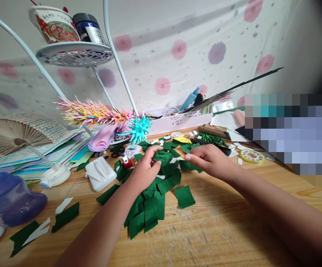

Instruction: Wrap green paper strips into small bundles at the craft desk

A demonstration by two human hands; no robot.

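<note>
My left hand (145, 170) is over the pile of green crepe paper pieces (149, 207). Its thumb and index finger are apart, and a crumpled green crepe paper piece (163, 158) lies just beyond their tips. My right hand (209, 160) is closed, the thumb pressed toward the curled fingers. Something small and tan (181, 151) shows near its thumb tip; whether the hand grips it I cannot tell. A single green square (184, 197) lies apart, nearer me. Behind my left hand is a fluffy turquoise stem (138, 129).
A white box (101, 173) and a purple tape dispenser (10, 200) stand at left. A yellow tape roll (252, 156) lies at right. Farther back are a white organizer tray (174, 123), dark wires (219, 96) and a metal rack (74, 52). A blurred patch hides the right edge.
</note>
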